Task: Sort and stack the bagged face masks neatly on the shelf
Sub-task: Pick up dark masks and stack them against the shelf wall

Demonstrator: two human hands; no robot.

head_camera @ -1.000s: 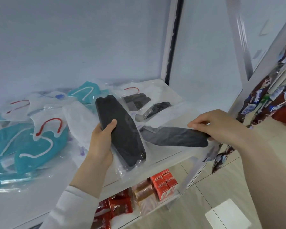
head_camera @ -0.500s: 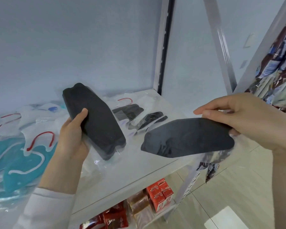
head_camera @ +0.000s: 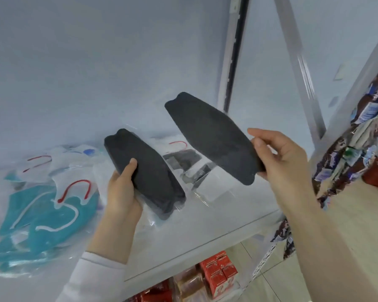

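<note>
Right hand (head_camera: 286, 162) lifted its pinched black mask (head_camera: 212, 136) higher, left hand (head_camera: 122, 192) gripping bagged mask (head_camera: 153, 175) over shelf (head_camera: 216, 225)

Small shop: white metal shelf (head_camera: 205, 234) carried bagged masks (head_camera: 44, 210); red cartons (head_camera: 218, 273) stocked below, snack packets (head_camera: 358, 136) racked at right.

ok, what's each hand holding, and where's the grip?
Left hand: black bagged face mask, grip mid-length. Right hand: second black face mask, pinched at its right end.
</note>
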